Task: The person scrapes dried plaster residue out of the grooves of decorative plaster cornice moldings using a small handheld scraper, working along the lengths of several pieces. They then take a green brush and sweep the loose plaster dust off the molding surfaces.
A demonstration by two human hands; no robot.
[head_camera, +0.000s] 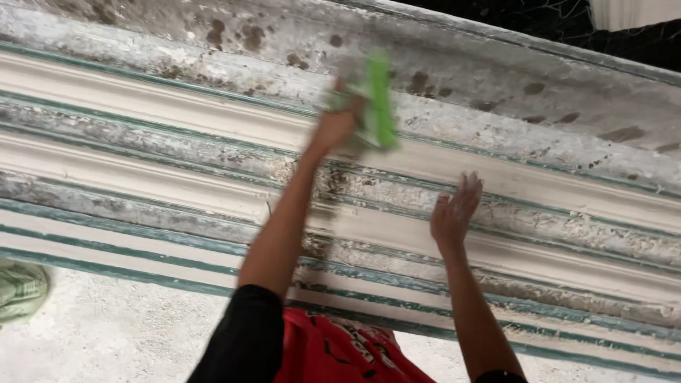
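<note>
My left hand [339, 124] is raised against a stepped white plaster moulding [142, 106] and grips a bright green tool [379, 103], blurred by motion; it looks like a brush or scraper, I cannot tell which. The tool lies on an upper band of the moulding, just under a stained grey strip. My right hand [454, 213] holds nothing and rests lower down, its fingers spread flat on a rough, flaking band of the moulding. Both forearms reach up from the bottom edge, black sleeves at the elbows.
Teal-green lines [128, 245] run between the moulding's bands. Dark mould spots [234, 32] dot the grey strip above. Rough whitish plaster [113, 333] lies below the moulding, a pale green bundle [20, 287] at far left. Red cloth [333, 351] shows between my arms.
</note>
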